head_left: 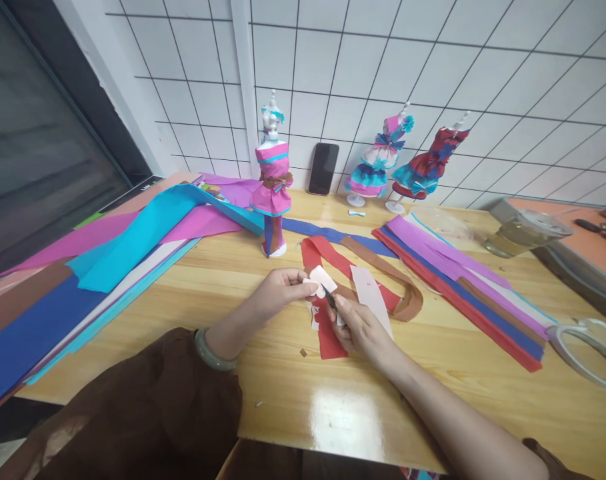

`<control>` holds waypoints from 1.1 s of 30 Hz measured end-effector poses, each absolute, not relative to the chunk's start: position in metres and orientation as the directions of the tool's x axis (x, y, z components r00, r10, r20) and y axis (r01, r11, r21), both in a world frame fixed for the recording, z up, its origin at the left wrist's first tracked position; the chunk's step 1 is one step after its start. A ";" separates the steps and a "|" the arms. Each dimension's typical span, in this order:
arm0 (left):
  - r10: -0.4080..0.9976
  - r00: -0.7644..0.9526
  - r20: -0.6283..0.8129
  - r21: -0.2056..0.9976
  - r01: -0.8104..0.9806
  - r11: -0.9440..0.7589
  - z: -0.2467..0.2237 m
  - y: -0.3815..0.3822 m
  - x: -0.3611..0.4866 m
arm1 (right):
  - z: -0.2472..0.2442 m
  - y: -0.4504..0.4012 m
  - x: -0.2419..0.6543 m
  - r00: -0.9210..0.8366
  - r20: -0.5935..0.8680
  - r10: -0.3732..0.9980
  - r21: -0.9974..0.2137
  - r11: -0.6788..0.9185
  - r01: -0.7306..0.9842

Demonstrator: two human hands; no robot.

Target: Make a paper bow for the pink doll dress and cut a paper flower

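Between thumb and fingers, my left hand (287, 288) pinches a small white paper piece (323, 279) above the table. My right hand (360, 327) is closed around dark-bladed scissors (329, 296), whose tips meet the paper; the handles are mostly hidden by my fingers. Under the hands lie a red paper strip (333, 337), a pale pink strip (370, 297) and small white scraps (315, 319). A brown strip (413, 303) curls to the right. Just beyond stands a small dress form (273, 163) in a pink, blue-trimmed paper dress with a brown waist bow.
Long coloured paper strips (137, 227) cover the left side; another stack (463, 293) lies at right. A phone (323, 169) leans on the tiled wall beside two dressed forms (377, 163). A cup of liquid (525, 233) and a white ring-shaped object (585, 350) are at right.
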State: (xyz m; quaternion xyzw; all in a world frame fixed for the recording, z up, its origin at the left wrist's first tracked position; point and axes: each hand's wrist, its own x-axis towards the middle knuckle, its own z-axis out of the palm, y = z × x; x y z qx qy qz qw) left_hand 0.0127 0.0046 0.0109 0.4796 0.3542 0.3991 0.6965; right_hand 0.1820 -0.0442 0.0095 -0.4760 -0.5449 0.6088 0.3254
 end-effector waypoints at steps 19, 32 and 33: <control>0.897 0.431 -0.095 0.962 -0.194 0.194 0.011 0.007 0.011 | 0.007 -0.044 0.184 -0.312 -0.196 0.930 -0.962 -0.121 0.243; 0.899 0.426 -0.099 0.968 -0.169 0.187 0.011 0.007 0.011 | 0.006 -0.044 0.185 -0.313 -0.176 0.933 -0.954 -0.084 0.288; 0.899 0.425 -0.100 0.967 -0.170 0.189 0.011 0.007 0.011 | 0.006 -0.043 0.184 -0.313 -0.181 0.932 -0.955 -0.090 0.284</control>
